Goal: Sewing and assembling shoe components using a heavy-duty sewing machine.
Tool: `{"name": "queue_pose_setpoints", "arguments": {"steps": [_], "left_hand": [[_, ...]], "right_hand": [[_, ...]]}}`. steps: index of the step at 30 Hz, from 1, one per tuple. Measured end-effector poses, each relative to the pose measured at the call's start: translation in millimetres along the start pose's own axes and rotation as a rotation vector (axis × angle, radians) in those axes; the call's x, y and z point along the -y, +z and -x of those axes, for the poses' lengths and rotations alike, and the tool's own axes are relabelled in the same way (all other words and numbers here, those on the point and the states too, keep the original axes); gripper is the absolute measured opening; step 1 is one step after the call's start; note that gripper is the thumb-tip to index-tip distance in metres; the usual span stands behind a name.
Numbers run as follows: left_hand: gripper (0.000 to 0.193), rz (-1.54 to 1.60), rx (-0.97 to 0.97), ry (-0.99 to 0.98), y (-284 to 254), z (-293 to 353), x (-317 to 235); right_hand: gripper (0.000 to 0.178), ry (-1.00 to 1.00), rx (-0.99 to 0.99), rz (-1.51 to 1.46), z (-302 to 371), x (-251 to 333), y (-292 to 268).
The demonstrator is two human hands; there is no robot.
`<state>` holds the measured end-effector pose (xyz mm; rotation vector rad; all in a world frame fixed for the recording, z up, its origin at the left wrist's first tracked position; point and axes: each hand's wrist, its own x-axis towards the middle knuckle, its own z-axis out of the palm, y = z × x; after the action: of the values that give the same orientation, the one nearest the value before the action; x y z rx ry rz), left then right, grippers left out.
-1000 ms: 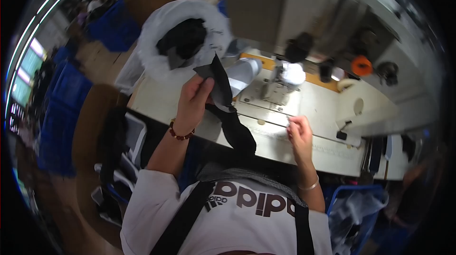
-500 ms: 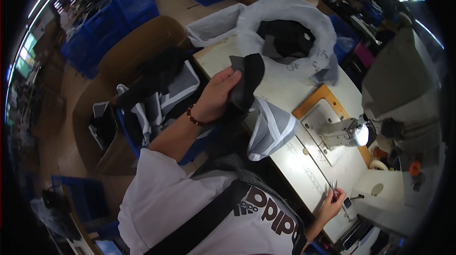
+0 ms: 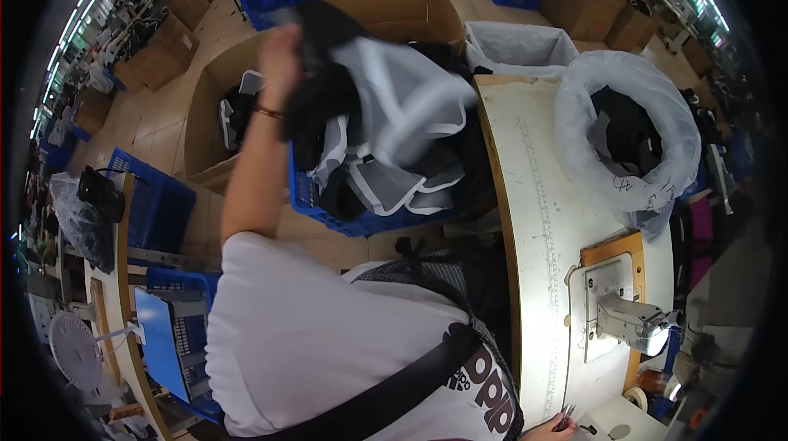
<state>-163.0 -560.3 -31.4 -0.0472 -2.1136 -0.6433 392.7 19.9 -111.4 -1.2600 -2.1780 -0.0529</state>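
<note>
My left hand [image 3: 281, 63], blurred by motion, is closed on a black and grey fabric piece [image 3: 394, 96] with pale trim. It is held out over a blue crate [image 3: 328, 222] heaped with similar pieces [image 3: 384, 186]. The exact grip is smeared. At the lower edge, my right hand [image 3: 548, 431] is only partly in the picture. Its fingers close round small thread snips [image 3: 565, 417] by the white sewing table [image 3: 535, 277].
A sewing machine head [image 3: 630, 319] stands on the table's right side. Beyond it sits a plastic-lined bin [image 3: 583, 104] with dark fabric inside. An open cardboard box [image 3: 215, 100] surrounds the crate's far side. A small fan [image 3: 78, 351] stands at left.
My left hand has swung left with the fabric piece, from beside the table to over the crate. The view has turned left. The right hand still holds the snips.
</note>
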Motion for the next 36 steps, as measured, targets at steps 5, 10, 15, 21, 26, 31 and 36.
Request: {"name": "queue_pose_setpoints", "arguments": {"steps": [5,10,15,21,26,31,36], "left_hand": [[0.024,0.458,-0.651,-0.438,-57,-36,121],[0.046,-0.192,-0.446,-0.397,4,7,118],[0.052,0.273,0.35,-0.069,108,44,39],[0.06,-0.03,0.723,0.118,214,59,-65],[0.032,-0.149,0.756,-0.031,259,41,-75],[0.028,0.169,0.412,0.009,193,-8,-97],[0.031,0.583,0.379,0.26,66,6,-188]], "right_hand": [[0.041,-0.025,-0.028,0.033,0,-7,-5],[0.038,0.052,-0.035,0.135,7,-9,-16],[0.04,0.139,-0.048,0.312,11,-26,-20],[0.031,0.042,-0.173,0.464,14,-49,-12],[0.022,0.059,-0.099,0.428,26,-58,-5],[0.015,-0.188,-0.065,-0.005,20,-23,-2],[0.027,-0.189,0.281,-0.585,-5,65,-5]]}}
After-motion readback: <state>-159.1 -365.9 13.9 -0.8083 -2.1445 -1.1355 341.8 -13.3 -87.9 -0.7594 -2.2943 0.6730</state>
